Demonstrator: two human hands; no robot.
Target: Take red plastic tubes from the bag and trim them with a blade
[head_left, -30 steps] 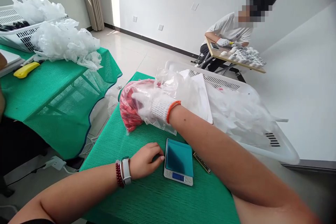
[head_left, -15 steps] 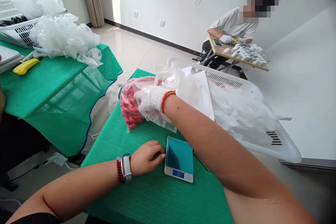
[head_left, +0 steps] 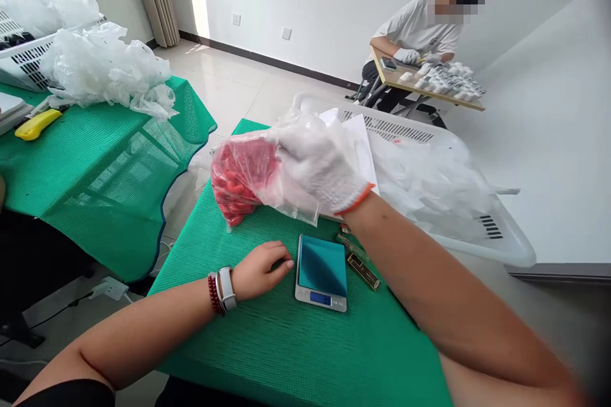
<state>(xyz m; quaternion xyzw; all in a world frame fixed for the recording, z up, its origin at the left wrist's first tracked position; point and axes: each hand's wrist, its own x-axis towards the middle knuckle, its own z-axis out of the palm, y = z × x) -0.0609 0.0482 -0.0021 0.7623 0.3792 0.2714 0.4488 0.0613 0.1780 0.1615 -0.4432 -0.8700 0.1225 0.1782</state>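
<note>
My left hand (head_left: 267,269) is bare and lies loosely curled on the green cloth (head_left: 238,343), left of a small digital scale (head_left: 323,267), with a gap between thumb and fingers and nothing in it. The scale's plate carries nothing. My right hand (head_left: 317,168), in a white knitted glove with an orange cuff, is at the mouth of a clear plastic bag (head_left: 298,203). Red pieces (head_left: 233,181) fill the bag's left end. The right fingertips are blurred and partly behind plastic, so their grip is unclear.
Behind my right arm stands a white basket (head_left: 518,248) of clear bags, beside white paper (head_left: 365,140). A small dark strip (head_left: 363,271) lies right of the scale. A yellow cutter (head_left: 38,124) lies on the left table. A person works at a far table (head_left: 396,76).
My right hand has drawn back to the right from the red pieces, showing more of the glove. The view has shifted slightly, and the dark strip beside the scale is more exposed.
</note>
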